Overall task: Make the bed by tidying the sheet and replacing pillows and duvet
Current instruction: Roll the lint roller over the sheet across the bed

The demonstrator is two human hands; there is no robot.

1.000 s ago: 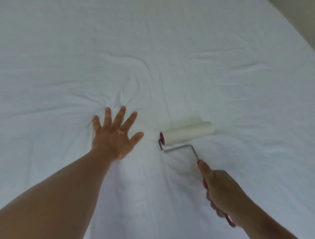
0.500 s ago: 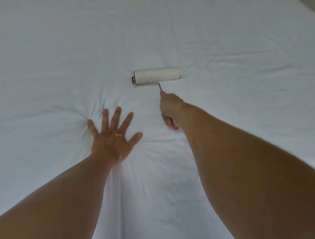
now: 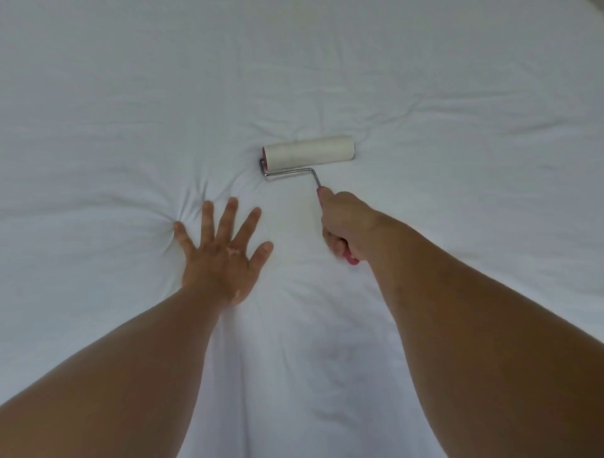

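A white sheet [image 3: 130, 98] covers the bed and fills the view. My left hand [image 3: 222, 255] lies flat on it with fingers spread, pressing it down, and creases fan out from the fingertips. My right hand [image 3: 343, 225] grips the pink handle of a lint roller [image 3: 309, 153]. Its white drum lies on the sheet just beyond and to the right of my left hand, joined to the handle by a bent metal rod. No pillows or duvet are in view.
Long wrinkles run across the sheet to the right of the roller [image 3: 457, 111]. A sliver of darker surface shows past the bed's far right corner [image 3: 599, 3].
The roller went away from me from near my body to the middle of the sheet, then came back slightly towards me and to the right. My left hand stayed pressed on the sheet.
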